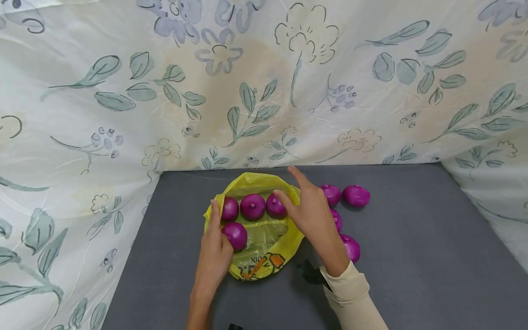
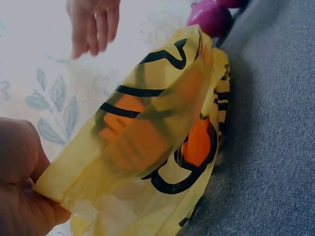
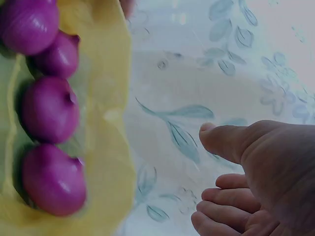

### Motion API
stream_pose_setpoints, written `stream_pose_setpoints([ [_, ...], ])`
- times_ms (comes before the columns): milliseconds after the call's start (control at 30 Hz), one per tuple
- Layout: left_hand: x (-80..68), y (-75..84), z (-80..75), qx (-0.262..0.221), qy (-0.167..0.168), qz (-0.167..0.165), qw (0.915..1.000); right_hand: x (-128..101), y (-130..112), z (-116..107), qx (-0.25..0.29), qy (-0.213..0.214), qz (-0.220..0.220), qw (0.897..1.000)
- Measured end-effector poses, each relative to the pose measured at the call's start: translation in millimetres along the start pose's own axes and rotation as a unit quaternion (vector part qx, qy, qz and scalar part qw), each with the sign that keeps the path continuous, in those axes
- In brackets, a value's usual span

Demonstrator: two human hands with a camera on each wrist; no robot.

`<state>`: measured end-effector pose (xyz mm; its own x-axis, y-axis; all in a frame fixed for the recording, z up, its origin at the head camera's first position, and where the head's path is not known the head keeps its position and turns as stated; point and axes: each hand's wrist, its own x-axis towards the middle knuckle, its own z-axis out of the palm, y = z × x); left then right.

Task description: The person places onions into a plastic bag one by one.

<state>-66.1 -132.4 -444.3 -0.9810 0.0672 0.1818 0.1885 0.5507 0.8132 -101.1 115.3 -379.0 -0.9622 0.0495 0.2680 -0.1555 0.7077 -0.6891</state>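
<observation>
Four onions [image 1: 252, 206] sit in the yellow bag [image 1: 264, 250], mouth facing far; left hand [image 1: 214, 256] pinches its left edge, right hand [image 1: 313, 215] hovers with fingers loose.

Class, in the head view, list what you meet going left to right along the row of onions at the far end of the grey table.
Three purple onions in the yellow plastic bag: first → second → third → right hand → outermost purple onion on the table.

A grey counter [image 1: 412, 256] carries a yellow plastic bag [image 1: 264, 256] lying flat near its back edge. Just right of the bag, four purple onions [image 1: 356, 195] rest directly on the counter, clustered close together.
</observation>
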Motion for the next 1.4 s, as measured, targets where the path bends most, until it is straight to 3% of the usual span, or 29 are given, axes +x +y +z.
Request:
stream_pose_setpoints([
  [233,1.4,-1.1,-2.3,0.002,-0.005,-0.001,1.0000,-1,11,-24,-0.013,0.054,0.001,0.998],
  [567,2.4,3.3,0.3,0.002,-0.008,-0.005,1.0000,-12,29,-60,-0.039,0.103,0.060,0.992],
  [833,2.3,4.4,2.5,0.006,-0.005,-0.013,0.9999,-23,47,-86,-0.033,0.154,0.074,0.985],
  [1400,5.5,1.7,4.6,-0.001,-0.013,-0.032,0.9994,-46,77,-115,-0.011,0.168,0.127,0.978],
])
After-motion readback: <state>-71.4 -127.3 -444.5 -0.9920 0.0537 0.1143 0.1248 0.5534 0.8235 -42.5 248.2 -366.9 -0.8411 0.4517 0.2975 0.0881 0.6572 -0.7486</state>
